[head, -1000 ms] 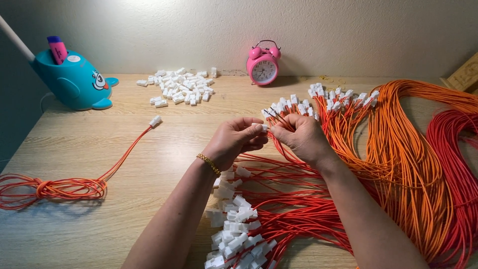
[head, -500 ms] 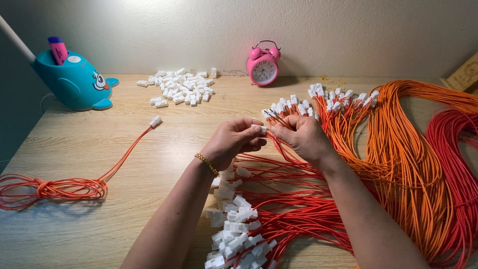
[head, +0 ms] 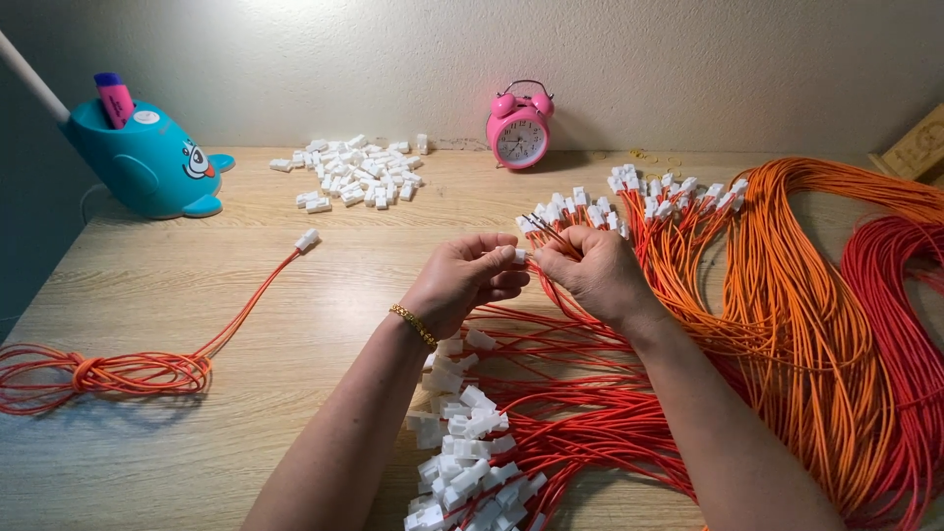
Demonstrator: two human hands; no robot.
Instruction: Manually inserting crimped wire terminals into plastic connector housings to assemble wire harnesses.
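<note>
Above the middle of the wooden table (head: 295, 324), the left hand (head: 462, 280) pinches a small white connector (head: 518, 255) between its fingertips, while the right hand (head: 588, 272) grips thin wire ends (head: 547, 232) at it; orange wire bundles (head: 787, 285) lie just right

The right hand (head: 588, 270) hides its wire ends; the red cable bundle (head: 900, 324) runs past the right edge.
</note>
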